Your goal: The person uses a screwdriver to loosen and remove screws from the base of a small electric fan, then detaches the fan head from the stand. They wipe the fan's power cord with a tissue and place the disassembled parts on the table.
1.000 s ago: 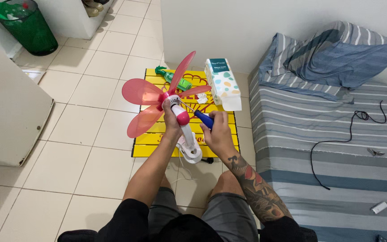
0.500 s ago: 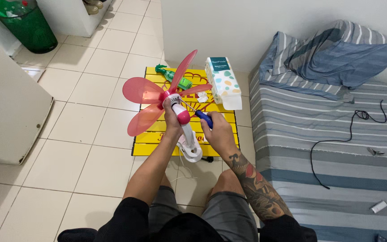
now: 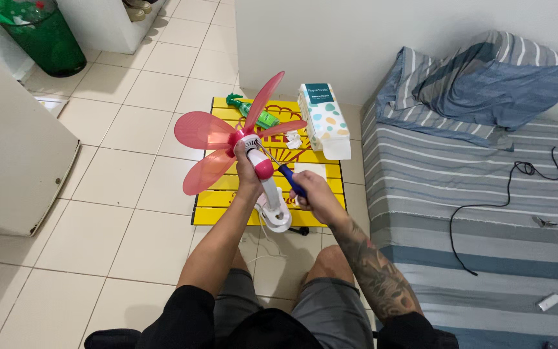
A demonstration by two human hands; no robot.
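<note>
A small pink and white fan (image 3: 253, 152) with translucent pink blades stands upright on its white base over a yellow slatted board (image 3: 214, 200). My left hand (image 3: 248, 178) grips the fan's neck just below the motor housing. My right hand (image 3: 314, 194) holds a blue-handled screwdriver (image 3: 289, 181), its metal shaft angled up to the left with the tip at the back of the fan's head.
On the board's far end lie a green spray bottle (image 3: 253, 113), a pack of tissues (image 3: 324, 119) and a crumpled scrap. A striped mattress (image 3: 473, 194) with a pillow, a black cable and small items lies to the right. A green bin (image 3: 40, 35) stands far left.
My right hand has dropped lower and to the right, drawing the screwdriver handle back, so the shaft now slants more steeply toward the fan head. The fan and my left hand stay put.
</note>
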